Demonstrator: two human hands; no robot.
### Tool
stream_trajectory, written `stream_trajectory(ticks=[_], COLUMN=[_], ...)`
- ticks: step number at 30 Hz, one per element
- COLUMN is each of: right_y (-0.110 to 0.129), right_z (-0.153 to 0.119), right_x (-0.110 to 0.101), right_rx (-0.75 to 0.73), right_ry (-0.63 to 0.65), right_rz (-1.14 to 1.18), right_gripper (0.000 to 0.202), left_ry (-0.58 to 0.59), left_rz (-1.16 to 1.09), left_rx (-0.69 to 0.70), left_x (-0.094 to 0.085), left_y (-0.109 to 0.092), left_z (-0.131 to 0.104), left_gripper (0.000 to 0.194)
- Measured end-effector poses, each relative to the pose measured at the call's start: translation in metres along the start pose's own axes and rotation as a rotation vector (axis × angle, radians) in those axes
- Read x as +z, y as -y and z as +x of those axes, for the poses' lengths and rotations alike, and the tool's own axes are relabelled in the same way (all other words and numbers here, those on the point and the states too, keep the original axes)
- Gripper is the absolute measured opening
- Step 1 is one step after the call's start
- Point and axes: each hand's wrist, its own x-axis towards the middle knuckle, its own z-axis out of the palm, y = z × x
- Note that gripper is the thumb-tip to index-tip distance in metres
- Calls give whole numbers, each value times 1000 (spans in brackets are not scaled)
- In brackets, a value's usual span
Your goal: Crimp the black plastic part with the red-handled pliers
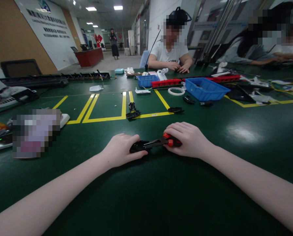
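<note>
Since the left hand pinches a black part nearer than the yellow tape, bracing it against the desk should help the red-handled pliers, gripped in the right hand, meet its end squarely, clear of the loose black pieces by the tape.

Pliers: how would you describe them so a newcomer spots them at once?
On the near side of the green table, two bare hands face each other. The right hand holds the pliers, pointing their jaws at the black part in the left hand. Red on their grips sets them apart from that part.
</note>
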Motion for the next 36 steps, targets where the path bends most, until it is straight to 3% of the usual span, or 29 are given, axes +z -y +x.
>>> stream_trajectory(ticks=[14,24,27,30,33,36], right_y=[-18,-19,-12,4,20,30], right_z=[-5,0,2,4,5,5], right_x=[-4,3,0,-5,-9,-7], right_rx=[25,104,31,-149,-359,-439], right_ry=[23,157,37,-110,-93,-78], right_rz=[-60,-49,-86,-96,-58,-24], right_gripper=[31,40,42,41,33,32], left_ry=[-27,-11,-26,-40,-69,-98], left_rz=[-35,-62,-70,-85,-99,-103], left_rx=[5,82,99,149,204,268], left_x=[0,-3,-2,-2,-2,-2], left_y=[1,-1,-3,-4,-6,-9], left_z=[-2,-3,-4,-6,-8,-9], left_gripper=[44,40,39,38,37,36])
